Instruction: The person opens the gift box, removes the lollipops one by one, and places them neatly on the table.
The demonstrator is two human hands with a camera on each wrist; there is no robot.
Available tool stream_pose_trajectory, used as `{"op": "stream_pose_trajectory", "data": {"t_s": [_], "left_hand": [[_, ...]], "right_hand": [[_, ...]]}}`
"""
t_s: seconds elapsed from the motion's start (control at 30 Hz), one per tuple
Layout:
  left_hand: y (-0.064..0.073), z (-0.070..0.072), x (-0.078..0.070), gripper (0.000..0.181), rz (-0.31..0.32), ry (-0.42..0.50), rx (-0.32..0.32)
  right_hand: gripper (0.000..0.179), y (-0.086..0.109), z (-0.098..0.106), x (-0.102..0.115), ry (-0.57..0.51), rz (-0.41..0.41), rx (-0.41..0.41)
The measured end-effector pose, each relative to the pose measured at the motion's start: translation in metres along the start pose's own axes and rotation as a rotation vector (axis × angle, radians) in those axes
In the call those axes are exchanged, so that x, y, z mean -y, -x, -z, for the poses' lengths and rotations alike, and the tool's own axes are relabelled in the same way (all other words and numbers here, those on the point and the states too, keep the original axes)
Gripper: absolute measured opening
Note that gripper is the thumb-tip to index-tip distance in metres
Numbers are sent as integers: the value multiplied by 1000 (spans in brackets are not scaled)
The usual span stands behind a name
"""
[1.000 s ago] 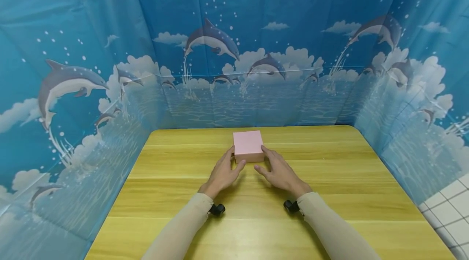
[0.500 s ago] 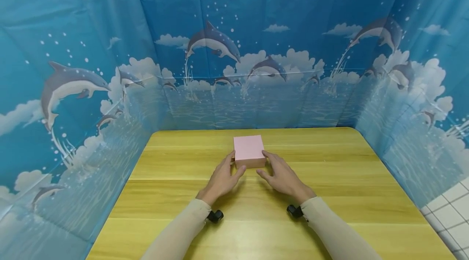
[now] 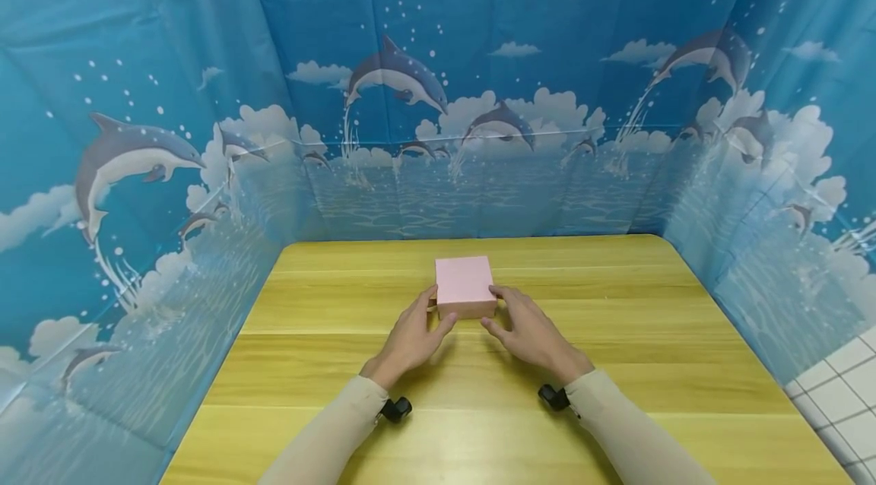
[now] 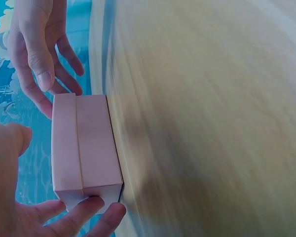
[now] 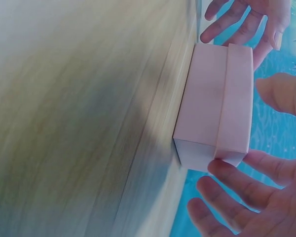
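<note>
A small pink box (image 3: 464, 281) with a lid stands on the table, and the wrist views show the lid's seam along its side (image 4: 92, 140). My left hand (image 3: 409, 334) is at its left side, fingertips right at the wall and the thumb off in front. On the opposite side my right hand (image 3: 534, 331) mirrors it, fingers stretched along the wall. In the right wrist view the index fingertip meets the end of the box (image 5: 202, 96) near the seam, while the other fingers spread loosely. Neither thumb closes on the box.
The yellow wood-grain table (image 3: 308, 363) ends at a rounded back edge not far behind the box. A blue curtain (image 3: 547, 188) printed with dolphins surrounds it at the back and sides. White tiles (image 3: 849, 371) show at the lower right.
The box has slid a little toward me, away from the table's back edge, with both hands moving back alongside it. The hands' pose stays much the same.
</note>
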State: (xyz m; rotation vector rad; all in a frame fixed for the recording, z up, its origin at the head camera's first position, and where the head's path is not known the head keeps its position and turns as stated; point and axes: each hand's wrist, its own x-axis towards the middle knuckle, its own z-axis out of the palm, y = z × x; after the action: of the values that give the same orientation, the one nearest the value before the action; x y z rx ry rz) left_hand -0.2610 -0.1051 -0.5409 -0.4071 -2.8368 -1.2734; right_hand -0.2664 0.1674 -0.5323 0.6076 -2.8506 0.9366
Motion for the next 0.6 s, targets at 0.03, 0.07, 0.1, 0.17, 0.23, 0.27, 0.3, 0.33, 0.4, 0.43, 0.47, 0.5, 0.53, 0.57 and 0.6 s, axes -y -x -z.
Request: {"op": "stream_pose_trajectory", "data": {"t_s": [0.03,0.07,0.1,0.17,0.23,0.27,0.3,0.33,0.4,0.43,0.47,0.5,0.53,0.57,0.6], "left_hand": [[1,0,0,82,-4,4,0],[1,1,0,81,-7,7,-1],[2,1,0,80,-9,7,-1],[3,1,1,80,-14,8,0],[4,1,2,80,-16,12,1],[5,1,2,80,-17,8,3],[5,1,3,79,-19,8,7],[6,2,3,79,-22,7,8],[7,2,3,78,-33,9,11],[8,3,3,78,-36,7,12],[9,3,3,78,-43,9,12],[10,3,4,78,-50,14,13],[11,3,4,78,-63,14,10],[13,4,4,79,-71,16,10],[14,4,4,80,-81,17,7]], "right_hand": [[74,1,1,1,0,0,-2],[73,1,1,1,3,3,-4],[73,2,1,2,4,4,-5],[73,4,2,3,8,7,-7],[72,5,2,4,11,10,-6],[72,6,2,4,13,13,-6],[71,6,2,4,14,14,-8],[72,7,1,4,15,15,-9],[71,8,1,4,18,17,-11],[71,8,1,4,20,18,-13],[71,9,0,4,22,19,-15],[70,10,0,4,25,20,-17],[70,10,0,5,23,19,-17],[70,11,0,5,23,16,-16],[70,11,0,5,22,14,-14]]}}
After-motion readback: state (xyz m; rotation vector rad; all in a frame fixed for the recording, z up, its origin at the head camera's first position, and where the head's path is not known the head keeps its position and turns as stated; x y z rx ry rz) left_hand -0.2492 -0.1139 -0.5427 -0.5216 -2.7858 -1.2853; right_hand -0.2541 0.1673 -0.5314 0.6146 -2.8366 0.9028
